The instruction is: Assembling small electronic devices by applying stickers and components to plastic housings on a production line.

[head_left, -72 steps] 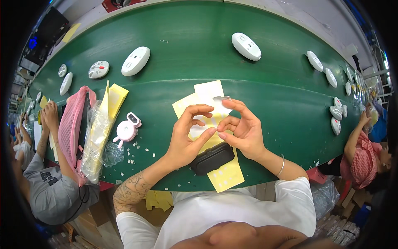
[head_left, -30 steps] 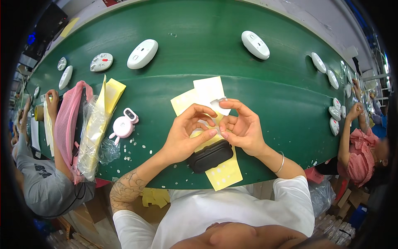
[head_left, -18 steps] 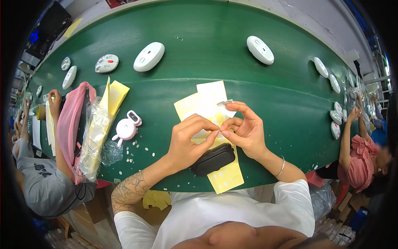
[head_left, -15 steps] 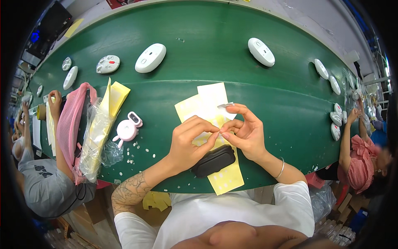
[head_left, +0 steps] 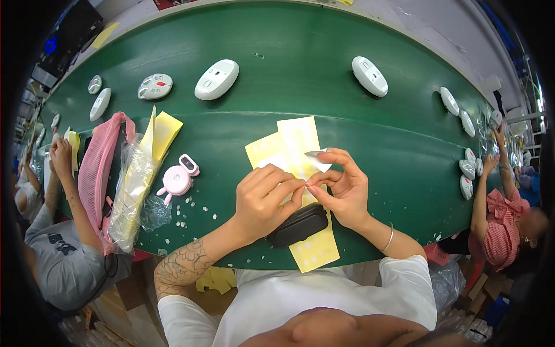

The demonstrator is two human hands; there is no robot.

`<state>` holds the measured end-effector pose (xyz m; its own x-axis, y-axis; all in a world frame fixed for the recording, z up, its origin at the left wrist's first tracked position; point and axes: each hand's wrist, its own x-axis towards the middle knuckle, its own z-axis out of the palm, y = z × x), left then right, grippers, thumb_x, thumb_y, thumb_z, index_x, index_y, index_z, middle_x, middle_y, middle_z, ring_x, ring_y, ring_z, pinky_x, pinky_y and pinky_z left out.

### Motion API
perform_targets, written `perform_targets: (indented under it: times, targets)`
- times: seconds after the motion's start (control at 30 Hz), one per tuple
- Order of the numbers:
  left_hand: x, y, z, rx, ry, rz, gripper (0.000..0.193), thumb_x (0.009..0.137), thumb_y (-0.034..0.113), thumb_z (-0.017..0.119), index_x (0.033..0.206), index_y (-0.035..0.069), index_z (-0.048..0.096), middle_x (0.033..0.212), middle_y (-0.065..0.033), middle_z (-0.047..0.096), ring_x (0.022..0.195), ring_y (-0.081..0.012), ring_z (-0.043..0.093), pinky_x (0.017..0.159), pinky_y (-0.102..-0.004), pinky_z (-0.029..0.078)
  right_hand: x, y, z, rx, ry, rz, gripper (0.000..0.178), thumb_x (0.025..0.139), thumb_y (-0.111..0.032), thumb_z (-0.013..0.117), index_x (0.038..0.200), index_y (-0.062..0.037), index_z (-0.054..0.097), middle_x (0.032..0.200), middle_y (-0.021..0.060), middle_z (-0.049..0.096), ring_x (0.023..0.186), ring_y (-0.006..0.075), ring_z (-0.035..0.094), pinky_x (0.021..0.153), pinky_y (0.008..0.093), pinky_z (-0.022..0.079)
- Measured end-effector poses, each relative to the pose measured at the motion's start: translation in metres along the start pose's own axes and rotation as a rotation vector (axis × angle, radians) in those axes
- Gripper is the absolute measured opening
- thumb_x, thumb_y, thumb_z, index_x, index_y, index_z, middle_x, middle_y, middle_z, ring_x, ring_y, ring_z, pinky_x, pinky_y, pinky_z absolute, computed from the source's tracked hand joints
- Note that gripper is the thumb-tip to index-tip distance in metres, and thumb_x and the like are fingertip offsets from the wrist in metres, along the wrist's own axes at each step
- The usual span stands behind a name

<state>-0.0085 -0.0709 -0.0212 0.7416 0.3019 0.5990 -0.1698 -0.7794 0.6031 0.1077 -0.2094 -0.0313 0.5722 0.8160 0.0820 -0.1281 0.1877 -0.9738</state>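
My left hand (head_left: 267, 195) is closed in a pinch, its thumb and finger tips meeting those of my right hand. Whatever lies between the tips is too small to make out. My right hand (head_left: 342, 188) is also pinched there, and its upper fingers hold a small pointed grey-and-white piece (head_left: 317, 159). Beneath both hands lie yellow sheets (head_left: 299, 128) with pale sticker spots, overlapping at an angle. A black oblong case (head_left: 298, 225) rests on the lower sheet, just under my fingers.
White computer mice (head_left: 217, 79) lie along the green work surface (head_left: 289, 63). To the left are a pink rabbit-eared gadget (head_left: 177, 180), a plastic bag (head_left: 128, 202) with yellow sheets and a pink mesh bag (head_left: 99, 168). Small white bits (head_left: 182, 217) are scattered nearby. Co-workers sit at both sides.
The mice on the far part of the surface have shifted slightly to the right. The pointed piece in my right hand has tilted, showing more white. My hands stay pinched together. The left co-worker's hand has moved.
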Motion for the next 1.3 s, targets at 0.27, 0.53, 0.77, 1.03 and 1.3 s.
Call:
perform_targets:
  times: [0.27, 0.53, 0.77, 1.03, 1.3]
  targets:
    - [-0.001, 0.001, 0.001, 0.074, 0.030, 0.033, 0.017, 0.061, 0.000, 0.074, 0.076, 0.004, 0.064, 0.070, -0.0047, 0.060, 0.062, -0.0204, 0.058, 0.052, -0.0296, 0.041, -0.001, -0.001, 0.002, -0.024, 0.006, -0.009, 0.051, 0.074, 0.016, 0.065, 0.121, 0.0056, 0.048, 0.127, 0.0125, 0.040, 0.091, 0.0219, 0.066, 0.080, 0.0278, 0.054]
    - [-0.001, 0.003, 0.001, 0.116, 0.047, 0.051, 0.017, 0.059, 0.000, 0.072, 0.073, 0.004, 0.063, 0.067, -0.0045, 0.059, 0.059, -0.0206, 0.057, 0.052, -0.0295, 0.040, -0.003, 0.000, 0.005, -0.025, 0.015, 0.007, 0.050, 0.074, 0.016, 0.065, 0.119, 0.0054, 0.048, 0.127, 0.0126, 0.040, 0.092, 0.0225, 0.067, 0.080, 0.0275, 0.054]
    - [-0.002, 0.005, 0.003, 0.072, 0.042, 0.012, 0.016, 0.058, -0.001, 0.071, 0.070, 0.004, 0.062, 0.066, -0.0054, 0.058, 0.058, -0.0210, 0.056, 0.051, -0.0298, 0.040, -0.004, 0.000, 0.005, -0.095, 0.000, -0.032, 0.047, 0.075, 0.014, 0.065, 0.117, 0.0045, 0.049, 0.124, 0.0128, 0.042, 0.092, 0.0226, 0.067, 0.081, 0.0274, 0.055]
    - [-0.003, 0.005, 0.003, 0.056, 0.037, -0.009, 0.015, 0.058, -0.001, 0.071, 0.069, 0.003, 0.061, 0.066, -0.0064, 0.058, 0.058, -0.0215, 0.056, 0.051, -0.0301, 0.041, -0.005, 0.000, 0.006, -0.129, 0.009, -0.057, 0.046, 0.074, 0.015, 0.065, 0.116, 0.0049, 0.050, 0.124, 0.0137, 0.042, 0.091, 0.0223, 0.067, 0.080, 0.0273, 0.055]
    - [-0.001, 0.001, -0.017, 0.119, 0.015, -0.023, 0.016, 0.059, -0.004, 0.070, 0.071, 0.001, 0.061, 0.069, -0.0078, 0.058, 0.060, -0.0231, 0.057, 0.052, -0.0305, 0.042, -0.002, 0.000, 0.000, -0.068, 0.089, -0.033, 0.046, 0.074, 0.016, 0.065, 0.116, 0.0042, 0.051, 0.124, 0.0130, 0.042, 0.092, 0.0224, 0.067, 0.077, 0.0262, 0.055]
